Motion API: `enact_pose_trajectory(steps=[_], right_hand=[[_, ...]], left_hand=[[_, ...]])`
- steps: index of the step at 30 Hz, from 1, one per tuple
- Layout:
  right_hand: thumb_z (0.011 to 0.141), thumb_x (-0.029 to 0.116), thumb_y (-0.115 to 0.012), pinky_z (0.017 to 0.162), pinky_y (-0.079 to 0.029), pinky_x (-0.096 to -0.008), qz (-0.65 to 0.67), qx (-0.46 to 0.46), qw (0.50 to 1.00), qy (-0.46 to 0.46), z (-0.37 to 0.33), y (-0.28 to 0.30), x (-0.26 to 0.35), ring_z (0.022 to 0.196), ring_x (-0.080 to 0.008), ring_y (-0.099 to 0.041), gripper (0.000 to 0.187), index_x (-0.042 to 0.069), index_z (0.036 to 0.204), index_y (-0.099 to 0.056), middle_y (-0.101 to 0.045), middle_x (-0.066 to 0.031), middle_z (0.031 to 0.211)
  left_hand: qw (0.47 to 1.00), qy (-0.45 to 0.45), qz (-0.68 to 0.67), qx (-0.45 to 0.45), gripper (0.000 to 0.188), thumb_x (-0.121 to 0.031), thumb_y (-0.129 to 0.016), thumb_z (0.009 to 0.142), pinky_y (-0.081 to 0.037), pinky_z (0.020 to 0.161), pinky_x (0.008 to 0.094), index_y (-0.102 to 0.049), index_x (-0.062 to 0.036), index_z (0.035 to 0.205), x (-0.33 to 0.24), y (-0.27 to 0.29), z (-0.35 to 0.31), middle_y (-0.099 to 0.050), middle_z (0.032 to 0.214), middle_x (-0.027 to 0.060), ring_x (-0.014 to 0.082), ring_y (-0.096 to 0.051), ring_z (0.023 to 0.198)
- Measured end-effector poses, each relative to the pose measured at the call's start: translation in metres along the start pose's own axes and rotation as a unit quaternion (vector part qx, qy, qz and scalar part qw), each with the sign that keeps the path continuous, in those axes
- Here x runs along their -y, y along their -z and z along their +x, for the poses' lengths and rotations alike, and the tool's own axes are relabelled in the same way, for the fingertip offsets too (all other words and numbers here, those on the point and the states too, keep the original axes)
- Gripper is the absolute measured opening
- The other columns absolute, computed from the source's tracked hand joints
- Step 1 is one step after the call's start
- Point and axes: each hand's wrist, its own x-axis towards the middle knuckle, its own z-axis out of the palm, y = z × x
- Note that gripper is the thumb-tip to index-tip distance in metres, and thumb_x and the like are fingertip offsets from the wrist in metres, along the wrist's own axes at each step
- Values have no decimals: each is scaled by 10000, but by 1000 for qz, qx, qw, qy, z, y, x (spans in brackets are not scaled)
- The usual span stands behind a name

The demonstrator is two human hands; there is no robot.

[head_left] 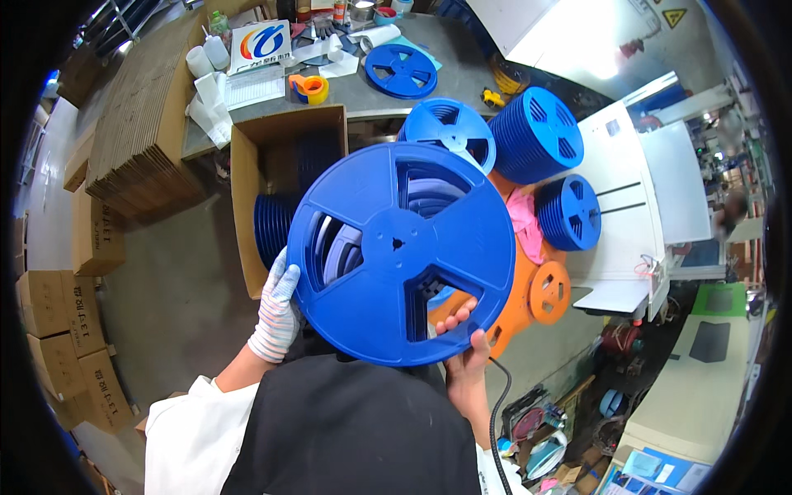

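Note:
A large blue plastic reel (334, 188) is held up in front of my chest, its flat face with three cut-out windows turned upward. Curved bluish-grey edges show through two windows; whether more reels lie beneath, I cannot tell. My left hand (278, 315), in a striped white glove, grips the reel's left rim. At the lower right rim my bare right hand (467, 351) is closed on it, fingertips showing in the lower window and thumb at the outer edge. Just beyond, an open cardboard box (241, 169) holds several dark blue reels (271, 229) on edge.
Several stacked blue reels (540, 136) stand on an orange surface (516, 309), beside a pink cloth (525, 223) and an orange reel (549, 292). The grey workbench (462, 41) bears tape rolls (312, 89). Flattened cartons (140, 124) and closed boxes (62, 309) are at left.

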Motion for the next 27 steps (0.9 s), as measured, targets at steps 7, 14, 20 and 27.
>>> enact_pose_trajectory(steps=[7, 14, 20, 27], right_hand=[[751, 170, -837, 930, -579, -497, -28, 11, 1000, 8, 15, -25, -17, 989, -297, -712, 577, 63, 1203, -494, -695, -102, 1051], [855, 226, -788, 948, -565, -466, -43, 0, 998, 45, 47, -54, -38, 1018, -257, -682, 568, 74, 1286, -449, -647, -62, 1098], [878, 209, -758, 961, -566, -510, -27, -14, 997, 64, 63, -65, -50, 1086, -313, -680, 565, 50, 1313, -433, -671, -119, 1173], [784, 289, -830, 910, -589, -478, -40, -96, 993, 49, 76, -80, -50, 1035, -294, -700, 585, 68, 1218, -506, -693, -110, 1105]], left_hand=[[997, 31, -55, 37, 491, -266, -564, 1017, -478, 1041, 372, -467, -21, 1431, -26, 20, 42, -598, 1330, 117, 220, -592, 1192], [995, 66, 40, 65, 457, -323, -556, 1014, -400, 1098, 373, -541, -42, 1374, -39, 55, 129, -613, 1301, 94, 212, -573, 1187], [982, -27, 170, 80, 369, -226, -518, 1035, -372, 1116, 348, -579, -45, 1351, -65, 55, 173, -622, 1317, 97, 207, -563, 1247], [976, 9, 184, 113, 331, -169, -535, 1029, -385, 1104, 310, -607, -51, 1329, -64, 22, 186, -640, 1282, 86, 182, -574, 1217]])
